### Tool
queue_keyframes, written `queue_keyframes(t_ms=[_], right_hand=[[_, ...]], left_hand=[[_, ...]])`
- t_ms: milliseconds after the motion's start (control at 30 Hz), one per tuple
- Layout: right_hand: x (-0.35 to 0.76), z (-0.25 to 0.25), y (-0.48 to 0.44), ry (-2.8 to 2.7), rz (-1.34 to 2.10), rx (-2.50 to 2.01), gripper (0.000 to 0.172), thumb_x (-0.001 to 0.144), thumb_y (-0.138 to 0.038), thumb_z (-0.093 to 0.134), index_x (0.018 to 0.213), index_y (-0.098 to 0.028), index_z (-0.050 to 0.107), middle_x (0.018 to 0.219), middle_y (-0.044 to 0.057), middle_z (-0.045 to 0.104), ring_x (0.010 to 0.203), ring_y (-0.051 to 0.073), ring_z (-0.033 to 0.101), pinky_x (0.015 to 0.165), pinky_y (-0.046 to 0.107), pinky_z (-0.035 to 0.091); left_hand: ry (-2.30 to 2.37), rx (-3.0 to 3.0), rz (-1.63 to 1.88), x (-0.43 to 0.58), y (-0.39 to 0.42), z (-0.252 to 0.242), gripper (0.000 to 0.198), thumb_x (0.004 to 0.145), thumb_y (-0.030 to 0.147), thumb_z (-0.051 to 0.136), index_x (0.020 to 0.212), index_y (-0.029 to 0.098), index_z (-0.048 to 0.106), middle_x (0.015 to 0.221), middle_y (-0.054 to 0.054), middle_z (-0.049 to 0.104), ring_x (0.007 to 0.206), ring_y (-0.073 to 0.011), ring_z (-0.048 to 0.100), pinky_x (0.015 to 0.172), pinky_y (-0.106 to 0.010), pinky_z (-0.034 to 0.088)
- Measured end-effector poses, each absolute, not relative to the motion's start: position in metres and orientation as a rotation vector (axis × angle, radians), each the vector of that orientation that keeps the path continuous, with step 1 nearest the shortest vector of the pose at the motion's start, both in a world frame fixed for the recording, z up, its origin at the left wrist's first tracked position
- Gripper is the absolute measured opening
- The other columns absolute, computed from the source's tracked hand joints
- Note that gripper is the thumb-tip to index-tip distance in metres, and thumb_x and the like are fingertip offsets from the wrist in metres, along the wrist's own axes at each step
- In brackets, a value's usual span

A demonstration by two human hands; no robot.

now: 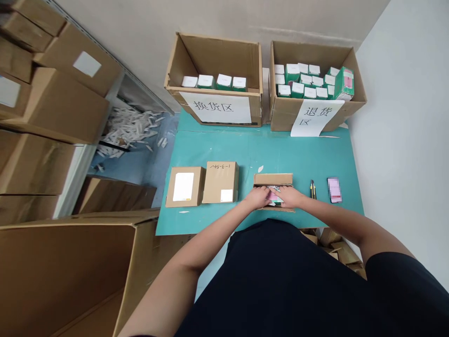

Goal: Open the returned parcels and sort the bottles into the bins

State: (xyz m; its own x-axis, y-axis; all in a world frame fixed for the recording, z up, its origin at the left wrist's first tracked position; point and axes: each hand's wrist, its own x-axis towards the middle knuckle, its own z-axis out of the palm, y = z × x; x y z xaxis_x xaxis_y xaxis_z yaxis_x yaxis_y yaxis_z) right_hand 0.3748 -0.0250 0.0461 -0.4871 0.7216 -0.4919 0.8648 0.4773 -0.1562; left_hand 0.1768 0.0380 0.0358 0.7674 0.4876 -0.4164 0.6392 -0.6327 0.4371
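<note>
An opened small cardboard box lies on the teal table in front of me, its flaps spread. Inside it shows a pink, white and green carton, partly covered by my fingers. My left hand reaches in from the left with its fingers curled onto the carton. From the right, my right hand grips the carton's other side, its fingertips close to those of the left. The undersides of both hands are hidden by the box.
Two closed cardboard boxes sit to the left. A utility knife and a phone lie right. Behind stand two labelled large boxes holding green-and-white cartons. A big open carton stands at the lower left.
</note>
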Motion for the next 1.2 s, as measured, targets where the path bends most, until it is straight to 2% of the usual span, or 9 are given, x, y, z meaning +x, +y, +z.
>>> queue_keyframes(t_ms=[233,533,667,800,1000,1200], right_hand=[[0.39,0.051,-0.031,2.509,-0.639,1.418,0.074,0.084,-0.031,0.06,0.153,-0.012,0.038,0.118,0.019,0.064,0.107,0.034,0.06,0.09,0.046,0.049],[0.394,0.058,-0.032,2.655,-0.723,1.469,0.071,0.084,-0.029,0.066,0.15,-0.013,0.045,0.122,0.021,0.062,0.112,0.035,0.057,0.095,0.051,0.048],[0.405,0.057,-0.036,2.73,-0.794,1.517,0.078,0.087,-0.034,0.067,0.157,-0.02,0.035,0.132,0.019,0.059,0.122,0.036,0.054,0.102,0.054,0.046],[0.42,0.05,-0.042,2.782,-0.886,1.633,0.092,0.089,-0.046,0.068,0.163,-0.026,0.018,0.152,0.017,0.044,0.14,0.036,0.043,0.114,0.057,0.04],[0.424,0.033,-0.051,2.733,-1.034,1.837,0.11,0.083,-0.059,0.072,0.164,-0.024,0.007,0.156,0.019,0.04,0.144,0.038,0.04,0.117,0.059,0.037],[0.42,0.026,-0.056,2.425,-1.226,2.035,0.113,0.08,-0.046,0.079,0.163,-0.023,0.006,0.155,0.021,0.042,0.143,0.036,0.043,0.115,0.056,0.039]], left_hand=[[0.887,2.298,-0.314,0.184,0.032,0.04,0.061,0.075,0.046,0.079,0.125,0.018,0.059,0.126,-0.017,0.064,0.123,-0.0388,0.058,0.103,-0.049,0.043],[0.923,2.276,-0.412,0.19,0.035,0.041,0.06,0.07,0.037,0.081,0.121,0.016,0.057,0.125,-0.019,0.062,0.118,-0.0388,0.06,0.099,-0.049,0.047],[0.897,2.277,-0.29,0.186,0.04,0.043,0.053,0.073,0.031,0.077,0.12,0.018,0.058,0.123,-0.016,0.062,0.117,-0.0364,0.061,0.101,-0.047,0.046],[0.881,2.239,-0.182,0.18,0.044,0.041,0.055,0.072,0.028,0.078,0.122,0.018,0.058,0.122,-0.015,0.061,0.117,-0.0354,0.06,0.103,-0.047,0.045],[0.869,2.087,-0.052,0.167,0.043,0.032,0.06,0.069,0.029,0.081,0.123,0.019,0.057,0.126,-0.013,0.058,0.121,-0.0345,0.057,0.103,-0.046,0.048],[0.886,1.999,0.055,0.158,0.04,0.033,0.064,0.07,0.029,0.078,0.128,0.019,0.052,0.132,-0.012,0.055,0.124,-0.0306,0.055,0.105,-0.042,0.048]])
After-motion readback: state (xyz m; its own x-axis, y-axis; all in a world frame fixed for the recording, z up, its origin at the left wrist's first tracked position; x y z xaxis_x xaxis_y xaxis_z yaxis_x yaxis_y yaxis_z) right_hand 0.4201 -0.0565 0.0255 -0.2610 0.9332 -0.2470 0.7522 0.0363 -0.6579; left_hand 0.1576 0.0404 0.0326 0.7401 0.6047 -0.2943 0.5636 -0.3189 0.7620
